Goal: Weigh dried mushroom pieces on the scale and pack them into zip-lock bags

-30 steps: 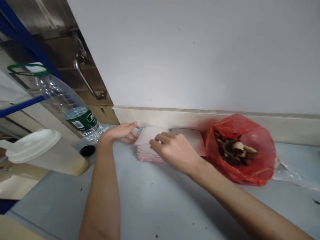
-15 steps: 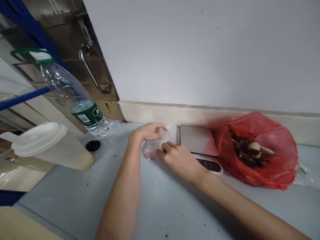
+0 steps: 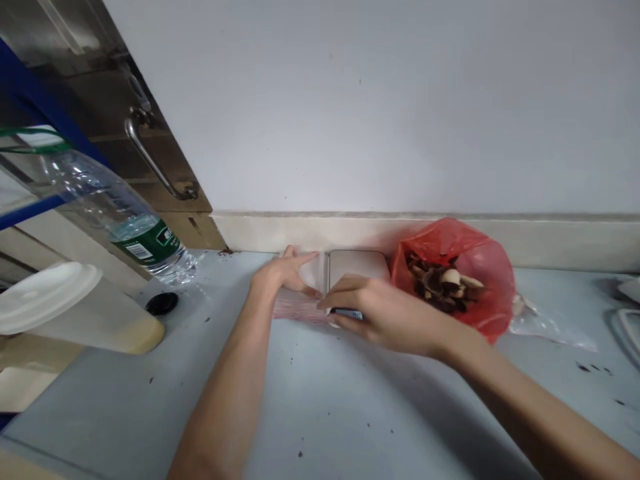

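Observation:
A stack of clear plastic bags [image 3: 303, 311] with reddish edges lies flat against the wall base. Across it rests my left hand [image 3: 287, 272], thumb and forefinger spread apart, pressing the bags down. My right hand [image 3: 373, 308] has its thumb and fingertips pinched at the stack's right corner, gripping a bag edge. Partly behind that hand is a digital kitchen scale [image 3: 357, 262]; its display shows between my fingers. Just right of the scale, a red plastic bag [image 3: 487, 287] stands open with dried mushroom-like pieces [image 3: 445, 283] inside.
On the left stand a large water bottle [image 3: 143, 240] with a green label and a lidded plastic jug [image 3: 107, 317] with a little yellowish content. A black cap [image 3: 161, 303] lies beside them. Right of the red bag lies a clear bag [image 3: 555, 330]. Dark crumbs dot the tabletop.
My right hand has shifted to the stack's right corner, with its fingers now pinched. My left thumb and forefinger have spread wider. The view has turned to the right.

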Motion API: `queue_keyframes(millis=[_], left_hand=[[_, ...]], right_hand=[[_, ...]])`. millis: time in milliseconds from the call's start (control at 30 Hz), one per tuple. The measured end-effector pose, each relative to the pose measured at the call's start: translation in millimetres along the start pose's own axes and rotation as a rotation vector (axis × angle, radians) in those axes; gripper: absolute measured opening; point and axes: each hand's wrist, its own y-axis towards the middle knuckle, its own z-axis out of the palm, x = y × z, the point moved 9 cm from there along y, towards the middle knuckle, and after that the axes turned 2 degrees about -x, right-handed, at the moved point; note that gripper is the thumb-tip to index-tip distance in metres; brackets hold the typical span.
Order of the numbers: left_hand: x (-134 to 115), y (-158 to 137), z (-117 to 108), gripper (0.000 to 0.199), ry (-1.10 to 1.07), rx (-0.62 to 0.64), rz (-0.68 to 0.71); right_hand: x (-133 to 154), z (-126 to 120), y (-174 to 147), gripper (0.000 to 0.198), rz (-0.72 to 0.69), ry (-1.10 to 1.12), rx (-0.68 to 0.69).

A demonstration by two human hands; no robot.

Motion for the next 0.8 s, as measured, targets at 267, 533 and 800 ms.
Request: queue_keyframes(millis=[267, 533, 800], left_hand=[[-19.2, -16.9, -16.6, 0.101, 0.091, -0.026, 0.006], [-141.7, -59.3, -65.7, 0.035, -0.268, -0.51, 0.675], [-203.5, -67.1, -42.6, 0.022, -0.261, -0.607, 0.941]], right_hand=[[-41.4, -111.2, -72.9, 0.034, 0.334, -0.043, -0.223], [-145.0, -165.6, -173.8, 0.021, 1.067, -0.201, -0.303], [-196.8, -109.4, -214.8, 0.03, 1.296, 0.01, -0.028]])
